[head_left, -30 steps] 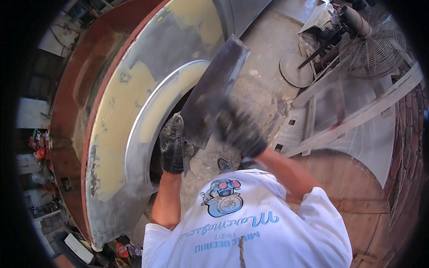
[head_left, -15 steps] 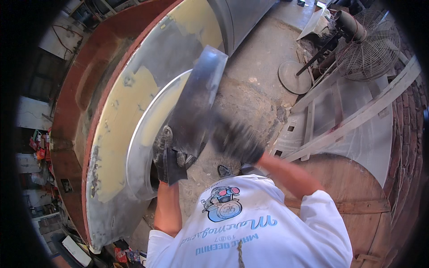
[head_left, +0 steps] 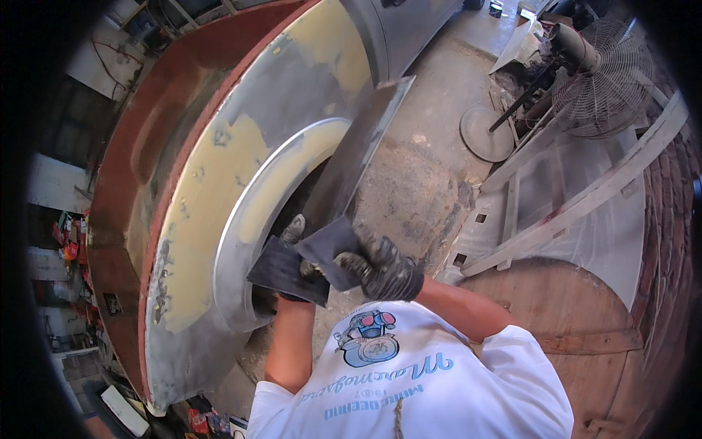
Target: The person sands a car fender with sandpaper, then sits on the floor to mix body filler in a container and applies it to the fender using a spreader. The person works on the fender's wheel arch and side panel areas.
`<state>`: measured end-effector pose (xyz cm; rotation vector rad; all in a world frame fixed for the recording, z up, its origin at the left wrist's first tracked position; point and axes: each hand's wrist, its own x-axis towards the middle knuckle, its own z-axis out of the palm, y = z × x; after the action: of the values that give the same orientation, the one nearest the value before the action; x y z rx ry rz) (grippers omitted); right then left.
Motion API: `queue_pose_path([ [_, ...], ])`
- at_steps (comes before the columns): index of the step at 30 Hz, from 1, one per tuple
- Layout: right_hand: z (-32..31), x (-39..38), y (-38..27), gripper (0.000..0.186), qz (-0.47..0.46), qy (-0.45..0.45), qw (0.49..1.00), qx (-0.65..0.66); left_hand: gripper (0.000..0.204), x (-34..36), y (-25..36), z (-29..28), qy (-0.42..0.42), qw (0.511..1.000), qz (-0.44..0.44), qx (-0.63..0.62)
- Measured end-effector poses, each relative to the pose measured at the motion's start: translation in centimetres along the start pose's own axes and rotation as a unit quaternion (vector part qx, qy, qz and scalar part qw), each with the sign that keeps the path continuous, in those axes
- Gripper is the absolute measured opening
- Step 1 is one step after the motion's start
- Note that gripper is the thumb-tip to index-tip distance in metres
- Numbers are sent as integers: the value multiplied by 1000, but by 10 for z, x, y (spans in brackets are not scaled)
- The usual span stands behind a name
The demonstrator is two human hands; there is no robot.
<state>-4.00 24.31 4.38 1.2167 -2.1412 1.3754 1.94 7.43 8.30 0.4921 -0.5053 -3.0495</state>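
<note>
My gloved left hand [head_left: 294, 230] grips the lower part of a long dark board [head_left: 355, 157], largely hidden behind a dark flat square piece [head_left: 281, 272] at its palm. My gloved right hand [head_left: 384, 269] has its fingers curled on a second dark flat piece [head_left: 329, 249], overlapping the first. The board slants up and right in front of a curved body panel [head_left: 212, 183] with grey and pale yellow patches. A rounded arch lip [head_left: 245, 186] on the panel surrounds a dark opening just left of my hands.
A pedestal fan [head_left: 599, 80] stands upper right, above a wooden frame [head_left: 578, 190], plastic-covered sheet [head_left: 614, 234] and round wooden panel [head_left: 556, 300] beside a brick wall [head_left: 669, 234]. Concrete floor [head_left: 417, 168] lies between. A grey vehicle body [head_left: 402, 25] is at top; cluttered shelving [head_left: 69, 241] at far left.
My blurred right hand has settled beside my left, now clearly on a flat piece. The long board has tilted further right, and two separate square pieces now show at its lower end.
</note>
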Motion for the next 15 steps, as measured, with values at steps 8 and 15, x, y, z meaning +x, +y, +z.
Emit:
queue_pose_path([
  [8,-28,26,64,34,392,131,808,419,41,-8,-16,-20,23,844,35,535],
  [15,-42,27,81,34,348,-92,925,121,43,40,-19,-70,-48,826,-14,561],
])
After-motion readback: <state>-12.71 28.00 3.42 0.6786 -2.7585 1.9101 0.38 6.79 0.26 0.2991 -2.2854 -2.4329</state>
